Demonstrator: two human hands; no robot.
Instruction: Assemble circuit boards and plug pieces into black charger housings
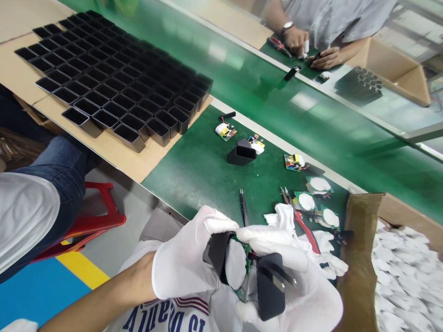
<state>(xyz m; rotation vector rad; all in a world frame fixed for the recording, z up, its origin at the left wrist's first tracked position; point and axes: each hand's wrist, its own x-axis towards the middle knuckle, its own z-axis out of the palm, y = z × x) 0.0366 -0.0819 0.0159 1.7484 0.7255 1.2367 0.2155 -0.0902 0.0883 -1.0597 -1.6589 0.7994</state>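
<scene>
In the head view my left hand [188,256], in a white glove, is closed around a black plastic case [216,253]. My right hand [304,288], gloved too, grips a green circuit board [244,291] bearing a round white pad [236,263], along with a black plug cover [269,288] that has metal prongs. One edge of the board sits at or just inside the mouth of the case; how deep is hidden. Just beyond my hands are tweezers [244,206] and red-handled pliers [307,230], the latter beside a crumpled white glove [282,219].
Rows of black cases [114,99] stand on cardboard at left. Several circuit boards [306,201] and a single case [241,155] lie on the green bench. A box [362,258] of white parts is at right. Across the green conveyor belt [311,106], a co-worker's hands [325,57] handle parts.
</scene>
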